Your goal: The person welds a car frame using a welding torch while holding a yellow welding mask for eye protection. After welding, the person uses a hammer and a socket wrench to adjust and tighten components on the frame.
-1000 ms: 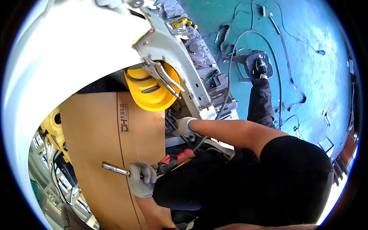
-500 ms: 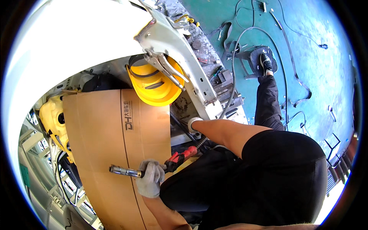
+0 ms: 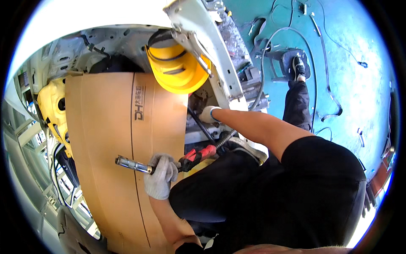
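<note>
My left hand (image 3: 160, 181), in a grey work glove, is shut on a welding-type gun (image 3: 186, 161) with a red and black grip. The gun's metal nozzle (image 3: 130, 164) points left over a big sheet of brown cardboard (image 3: 101, 127). My right hand (image 3: 209, 114), in a white glove, reaches forward to the lower edge of a white car body panel (image 3: 211, 42), beside a dark rod (image 3: 202, 127). Its fingers are hidden, so I cannot tell whether it grips anything. A spring-wrapped hose (image 3: 224, 139) runs from the gun toward my lap.
A yellow hard hat (image 3: 175, 70) hangs under the panel, and locking pliers (image 3: 195, 47) are clamped on the panel's edge. A yellow part (image 3: 50, 106) sits left of the cardboard. Cables (image 3: 264, 55) and metal scraps lie on the green floor (image 3: 355, 84) by my shoe (image 3: 299, 67).
The view has swung, so the car panel sits higher and more of the bay shows. My left hand keeps the gun over the cardboard. My right hand has moved slightly up toward the panel.
</note>
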`<move>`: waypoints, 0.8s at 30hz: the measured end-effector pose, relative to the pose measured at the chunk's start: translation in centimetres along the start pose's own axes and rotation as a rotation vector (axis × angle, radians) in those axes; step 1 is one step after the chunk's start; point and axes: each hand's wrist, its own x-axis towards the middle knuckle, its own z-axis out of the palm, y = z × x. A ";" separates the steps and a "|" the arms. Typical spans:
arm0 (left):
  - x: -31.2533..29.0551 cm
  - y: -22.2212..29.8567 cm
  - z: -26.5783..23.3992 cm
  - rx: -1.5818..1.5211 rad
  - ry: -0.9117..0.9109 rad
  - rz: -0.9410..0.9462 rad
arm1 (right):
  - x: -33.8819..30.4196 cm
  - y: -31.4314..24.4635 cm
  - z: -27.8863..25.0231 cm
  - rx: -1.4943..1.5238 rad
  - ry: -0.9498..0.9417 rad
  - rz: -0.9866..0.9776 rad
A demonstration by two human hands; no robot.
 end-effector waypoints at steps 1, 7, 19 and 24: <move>0.5 0.5 0.4 0.006 -0.015 0.004 | -1.6 0.2 -1.2 0.053 0.057 0.009; 1.5 2.1 0.9 0.001 0.064 -0.005 | -10.0 4.7 -4.4 0.045 0.133 -0.076; 6.0 5.0 5.1 -0.218 0.054 0.025 | -27.8 1.1 -8.9 0.896 0.280 -0.411; 8.0 7.1 7.8 -0.149 -0.007 0.028 | -24.4 -1.8 -10.0 0.586 1.083 -0.516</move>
